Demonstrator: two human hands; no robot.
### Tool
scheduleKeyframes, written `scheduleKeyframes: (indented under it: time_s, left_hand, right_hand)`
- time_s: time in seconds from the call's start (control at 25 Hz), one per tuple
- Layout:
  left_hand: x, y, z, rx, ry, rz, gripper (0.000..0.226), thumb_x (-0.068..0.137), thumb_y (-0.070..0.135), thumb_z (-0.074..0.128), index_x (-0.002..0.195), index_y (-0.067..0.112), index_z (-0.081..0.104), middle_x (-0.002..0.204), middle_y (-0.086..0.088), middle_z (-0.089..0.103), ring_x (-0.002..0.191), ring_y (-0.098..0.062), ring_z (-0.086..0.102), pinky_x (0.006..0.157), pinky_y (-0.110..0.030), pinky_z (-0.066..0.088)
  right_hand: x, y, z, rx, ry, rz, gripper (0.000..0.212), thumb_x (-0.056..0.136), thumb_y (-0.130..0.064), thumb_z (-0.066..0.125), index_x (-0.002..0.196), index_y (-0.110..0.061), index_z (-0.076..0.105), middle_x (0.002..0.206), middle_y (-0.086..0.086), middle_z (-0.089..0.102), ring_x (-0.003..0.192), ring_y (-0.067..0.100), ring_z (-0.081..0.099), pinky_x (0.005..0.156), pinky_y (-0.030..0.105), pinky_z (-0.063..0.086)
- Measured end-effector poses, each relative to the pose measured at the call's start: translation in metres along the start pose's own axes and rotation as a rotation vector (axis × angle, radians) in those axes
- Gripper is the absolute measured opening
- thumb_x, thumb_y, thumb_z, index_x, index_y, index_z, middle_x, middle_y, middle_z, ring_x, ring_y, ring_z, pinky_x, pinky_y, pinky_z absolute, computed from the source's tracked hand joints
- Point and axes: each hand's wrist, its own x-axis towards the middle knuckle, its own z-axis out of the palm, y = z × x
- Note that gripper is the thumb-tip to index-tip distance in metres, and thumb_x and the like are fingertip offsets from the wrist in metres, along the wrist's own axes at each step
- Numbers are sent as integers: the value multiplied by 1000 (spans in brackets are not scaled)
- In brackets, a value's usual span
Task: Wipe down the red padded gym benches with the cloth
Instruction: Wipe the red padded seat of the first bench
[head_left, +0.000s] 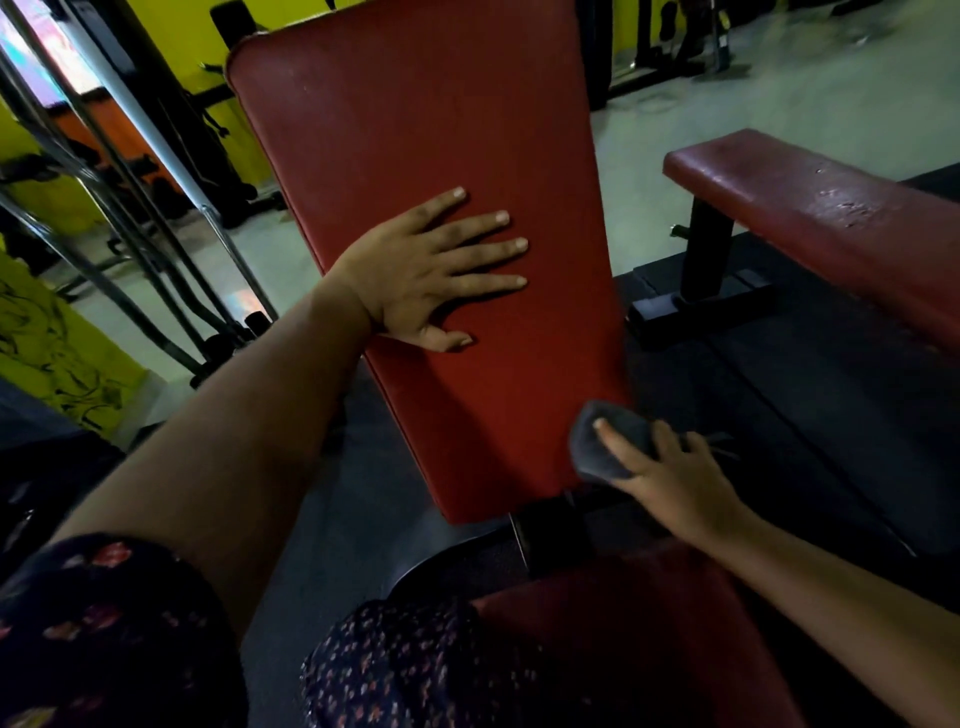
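The cloth (610, 441), a grey wad, sits at five o'clock on the tilted red bench (415, 130), right hand (670, 478) fingers curled round it. Left hand (431, 270) lies flat mid-pad, fingers spread. A second bench (831, 218) stands at two o'clock.

1. Yellow walls (171, 31) are showing at the far left.
2. A pale grey floor (779, 104) is stretching far right, with dark rubber mats (779, 395) lying nearer.
3. Chrome machine bars (156, 171) are slanting along the left.
4. Dim light is filling the room.
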Motion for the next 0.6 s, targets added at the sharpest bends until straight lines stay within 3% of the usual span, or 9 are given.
scheduleKeyframes:
  time_s: [0.12,0.2,0.28,0.36,0.44,0.52,0.6]
  left_hand:
    - [1,0,0,5,9,-15,75,92,67,35,154,25,31,159,-5,31,147,-28,25,119,-53,15]
    - [0,1,0,6,9,-18,74,92,66,36,154,26,31,159,-4,31,147,-28,26,119,-53,15]
    - [1,1,-1,0,10,-24,74,92,66,37,154,26,31,159,-4,31,147,-28,26,118,-53,17]
    - [1,1,0,-14,15,-26,73,93,65,38,154,26,32,158,-5,32,147,-28,27,118,-54,19]
    - [1,1,1,-21,20,-30,72,93,64,39,154,25,33,158,-5,33,146,-29,28,117,-55,21]
    - [1,1,2,-21,27,-30,73,92,64,41,154,25,32,158,-6,34,146,-29,29,116,-56,23]
    - [1,2,2,-24,31,-27,73,92,63,42,154,25,32,158,-6,34,146,-30,30,115,-57,24]
  right_hand:
    - [-23,8,3,178,-214,284,78,57,-8,82,126,-40,63,146,15,39,89,47,56,58,50,51]
    - [-33,-12,8,389,-348,481,92,60,-18,84,137,-49,46,150,22,32,94,46,55,59,48,54]
    - [-29,-42,10,584,-384,640,99,70,-25,79,147,-51,22,151,26,23,107,45,54,76,48,56]
    - [-12,-77,4,771,-374,882,98,77,-28,74,152,-43,12,150,28,17,120,44,49,96,44,49]
    - [13,-108,-7,915,-379,1113,99,82,-30,71,154,-38,3,152,29,7,125,43,45,100,41,46]
    - [33,-136,-18,985,-403,1191,101,84,-32,69,153,-39,-4,153,26,-4,128,41,42,98,37,47]
    - [41,-159,-27,1001,-459,1113,100,86,-36,68,152,-41,-7,153,21,-11,134,37,38,98,33,47]
